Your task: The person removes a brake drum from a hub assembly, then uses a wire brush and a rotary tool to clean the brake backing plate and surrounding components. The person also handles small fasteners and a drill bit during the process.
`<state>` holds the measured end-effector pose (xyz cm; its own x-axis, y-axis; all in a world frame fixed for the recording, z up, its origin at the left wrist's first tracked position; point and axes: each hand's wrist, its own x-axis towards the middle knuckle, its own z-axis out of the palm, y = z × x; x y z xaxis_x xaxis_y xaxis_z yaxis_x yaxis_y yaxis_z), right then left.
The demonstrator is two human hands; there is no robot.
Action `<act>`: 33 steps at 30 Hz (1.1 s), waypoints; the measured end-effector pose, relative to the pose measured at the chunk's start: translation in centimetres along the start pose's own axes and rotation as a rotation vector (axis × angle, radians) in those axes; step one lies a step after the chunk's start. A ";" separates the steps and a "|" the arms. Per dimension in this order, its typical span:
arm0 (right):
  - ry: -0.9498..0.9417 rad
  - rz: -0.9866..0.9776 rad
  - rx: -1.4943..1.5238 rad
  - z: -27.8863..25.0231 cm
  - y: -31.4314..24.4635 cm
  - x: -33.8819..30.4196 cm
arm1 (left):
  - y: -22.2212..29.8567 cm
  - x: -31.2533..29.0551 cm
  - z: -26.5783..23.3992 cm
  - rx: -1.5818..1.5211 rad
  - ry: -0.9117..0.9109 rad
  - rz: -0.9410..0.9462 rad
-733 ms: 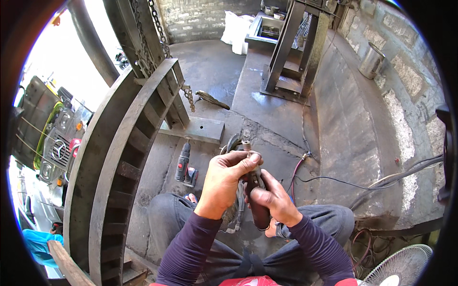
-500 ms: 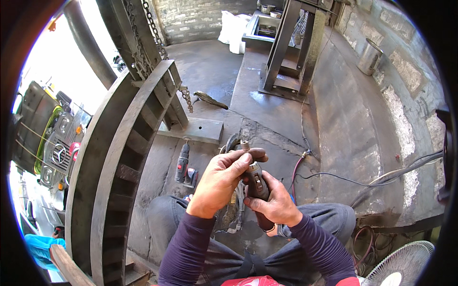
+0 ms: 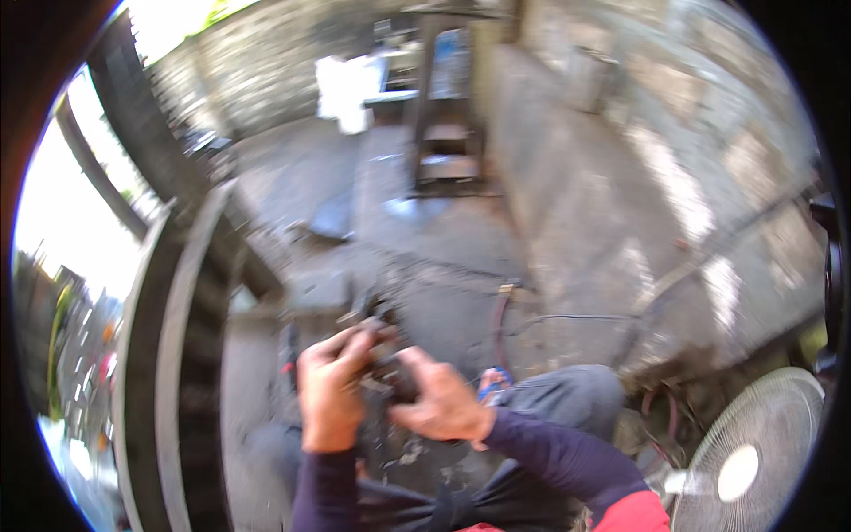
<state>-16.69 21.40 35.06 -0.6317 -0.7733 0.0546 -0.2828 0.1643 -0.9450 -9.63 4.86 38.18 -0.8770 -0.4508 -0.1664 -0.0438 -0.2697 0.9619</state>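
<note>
Motion blur softens everything about the hands. My right hand [image 3: 441, 396] is wrapped round a dark cylindrical hand tool [image 3: 401, 381], held above my lap between my knees. My left hand [image 3: 332, 390] is closed just left of the tool's end, thumb and fingers pinched together. A small metal part showed at those fingers half a second ago; now its outline is smeared. Past the left hand, on the ground, stands a blurred dark cordless drill with red marks [image 3: 288, 350].
Heavy steel channel beams [image 3: 168, 355] rise on the left. A steel stand [image 3: 448, 133] stands ahead, beside a white bag [image 3: 346, 93]. Right lie a hose with a brass end [image 3: 501, 315], a cable [image 3: 576, 316], a ledge against the block wall, and a fan [image 3: 749, 452].
The view has swung, so the fan and right wall show more fully and the hands appear lower and farther left. Both hands stay closed; the gap between them looks slightly wider.
</note>
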 end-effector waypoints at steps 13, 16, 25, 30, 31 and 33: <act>0.035 -0.105 0.110 -1.3 1.2 -1.0 | -2.7 2.0 -1.0 -0.363 -0.309 0.108; 0.077 -0.056 0.105 -1.1 1.3 -1.4 | -3.3 2.6 -0.8 -0.335 -0.274 0.110; -0.031 -0.114 0.206 -2.7 2.3 -0.6 | -2.5 2.3 2.0 -0.351 -0.365 0.174; -0.339 0.078 0.637 -5.1 1.0 -1.5 | -1.9 1.5 2.3 -0.369 -0.520 0.191; -0.345 0.096 0.674 -5.3 0.5 -1.9 | -1.9 1.5 2.2 -0.372 -0.550 0.206; -0.356 0.131 0.751 -5.6 -0.2 -2.5 | -2.0 1.4 2.0 -0.374 -0.567 0.229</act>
<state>-19.14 26.74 36.94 -0.3251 -0.9440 -0.0567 0.4118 -0.0873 -0.9071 -11.77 6.48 36.50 -0.9626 -0.0469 0.2670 0.2492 -0.5407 0.8034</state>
